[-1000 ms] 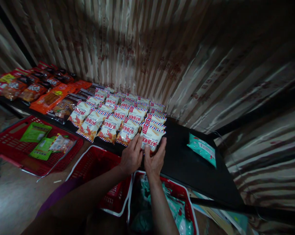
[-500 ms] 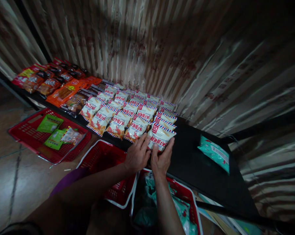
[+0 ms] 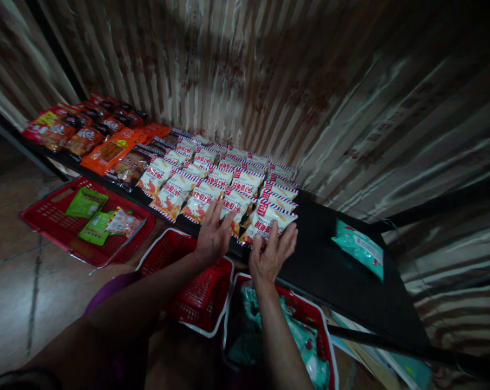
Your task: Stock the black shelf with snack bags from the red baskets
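Covering the lower front of the white snack bag (image 3: 266, 216), at the near right corner of the matching white bags (image 3: 175, 192) on the black shelf (image 3: 309, 260), with the right hand (image 3: 271, 254), splayed, not clamped. Holding the left hand (image 3: 212, 238) apart from it, loosely spread over the front row, touching or just above, cannot tell. To the right on the shelf, a teal bag (image 3: 359, 249); to the left, orange packets (image 3: 112, 150); below the near edge, red baskets (image 3: 202, 292).
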The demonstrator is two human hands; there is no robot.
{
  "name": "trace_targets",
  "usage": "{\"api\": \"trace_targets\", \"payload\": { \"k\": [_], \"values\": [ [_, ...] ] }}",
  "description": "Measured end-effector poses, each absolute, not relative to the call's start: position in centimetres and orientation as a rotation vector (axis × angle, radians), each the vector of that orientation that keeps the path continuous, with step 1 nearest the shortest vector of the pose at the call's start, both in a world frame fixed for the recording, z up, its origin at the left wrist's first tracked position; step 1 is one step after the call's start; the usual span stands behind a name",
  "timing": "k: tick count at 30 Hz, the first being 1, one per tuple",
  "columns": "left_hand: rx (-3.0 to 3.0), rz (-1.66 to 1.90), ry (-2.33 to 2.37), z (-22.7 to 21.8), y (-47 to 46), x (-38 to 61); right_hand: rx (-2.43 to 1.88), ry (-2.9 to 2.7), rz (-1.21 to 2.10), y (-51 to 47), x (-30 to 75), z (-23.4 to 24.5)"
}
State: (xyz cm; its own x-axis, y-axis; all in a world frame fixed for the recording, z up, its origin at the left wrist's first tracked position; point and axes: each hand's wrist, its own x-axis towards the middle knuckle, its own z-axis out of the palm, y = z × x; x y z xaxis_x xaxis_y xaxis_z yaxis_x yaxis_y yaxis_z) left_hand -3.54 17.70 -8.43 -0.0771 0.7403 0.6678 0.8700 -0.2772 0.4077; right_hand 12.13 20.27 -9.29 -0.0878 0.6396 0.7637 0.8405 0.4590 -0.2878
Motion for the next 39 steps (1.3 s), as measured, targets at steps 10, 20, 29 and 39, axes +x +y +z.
{"api": "trace_targets", "payload": {
  "k": [10, 20, 29, 39],
  "values": [
    [-2.154, -1.179, -1.866, -9.3, 17.9, -3.4, -1.286, -1.831, -0.235, 20.4, 12.2, -9.5],
    [-2.137, -1.127, -1.873, -8.9, 17.3, -3.5, -1.303, -1.825, -0.118, 20.5, 11.9, -9.3],
    [-2.124, -1.156, -1.846, -9.2, 17.2, -3.6, -1.338, -1.819, -0.034, 20.4, 11.6, -9.2],
    [-2.075, -1.209, -1.756, -8.8, 17.0, -2.9, -1.426, -1.699, 0.004, 20.4, 11.2, -8.8]
  ]
}}
